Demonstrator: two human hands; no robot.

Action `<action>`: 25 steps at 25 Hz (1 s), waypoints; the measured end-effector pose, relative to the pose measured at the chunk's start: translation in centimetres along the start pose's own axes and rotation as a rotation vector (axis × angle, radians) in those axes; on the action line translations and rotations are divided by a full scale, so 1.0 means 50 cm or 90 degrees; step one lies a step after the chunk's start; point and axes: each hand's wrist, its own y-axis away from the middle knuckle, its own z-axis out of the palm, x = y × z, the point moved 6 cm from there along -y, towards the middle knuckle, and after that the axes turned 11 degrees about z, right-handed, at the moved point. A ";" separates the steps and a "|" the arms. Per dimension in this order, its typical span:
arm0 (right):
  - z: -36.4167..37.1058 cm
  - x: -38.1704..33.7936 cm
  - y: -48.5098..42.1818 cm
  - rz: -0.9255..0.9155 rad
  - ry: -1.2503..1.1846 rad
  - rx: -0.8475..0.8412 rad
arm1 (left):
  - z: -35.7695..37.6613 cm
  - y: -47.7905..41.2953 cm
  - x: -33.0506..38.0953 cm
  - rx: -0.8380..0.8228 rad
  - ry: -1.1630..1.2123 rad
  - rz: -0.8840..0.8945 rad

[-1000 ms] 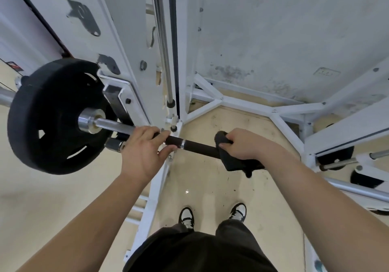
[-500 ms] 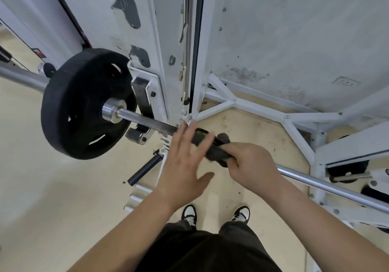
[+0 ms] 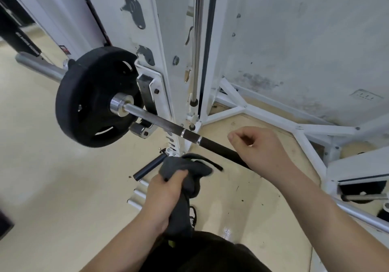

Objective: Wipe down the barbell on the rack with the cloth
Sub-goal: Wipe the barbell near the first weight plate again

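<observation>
2 hands, left hand (image 3: 162,196) fingers clamped on cloth (image 3: 185,179) below barbell (image 3: 210,142), right hand (image 3: 261,151) loosely curled.

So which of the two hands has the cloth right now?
The left hand, lower in view, grips the bunched dark cloth below the barbell. The right hand is loosely curled over the bar and holds nothing.

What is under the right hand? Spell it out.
The barbell shaft runs under the right hand, which hides that stretch; whether the fingers touch it is unclear. The cloth is in the left hand.
</observation>
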 end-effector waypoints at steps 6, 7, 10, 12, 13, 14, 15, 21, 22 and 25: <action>-0.001 0.119 -0.013 -0.017 0.272 0.018 | 0.173 -0.062 -0.025 0.152 0.369 -0.166; -0.003 0.136 -0.014 -0.025 0.290 0.013 | 0.220 -0.055 -0.013 0.160 0.413 -0.160; -0.027 0.176 -0.008 -0.026 0.171 0.024 | 0.348 0.023 -0.033 0.131 0.400 -0.162; -0.045 0.197 0.004 -0.025 0.096 0.034 | 0.398 0.082 -0.050 0.039 0.380 -0.209; -0.052 0.205 0.010 -0.028 0.079 0.031 | 0.394 0.081 -0.047 0.020 0.407 -0.238; -0.058 0.209 0.014 -0.037 0.068 0.027 | 0.371 0.062 -0.041 0.035 0.430 -0.249; -0.061 0.210 0.016 -0.053 0.060 0.025 | 0.334 0.035 -0.023 0.071 0.464 -0.242; -0.035 0.175 -0.007 -0.093 0.057 0.027 | 0.253 -0.008 0.043 0.326 0.191 -0.068; -0.029 0.163 -0.014 -0.095 0.055 0.029 | 0.294 0.010 0.021 0.294 0.210 -0.104; -0.009 0.127 -0.034 -0.112 0.079 0.010 | 0.362 0.033 -0.017 0.093 0.372 -0.254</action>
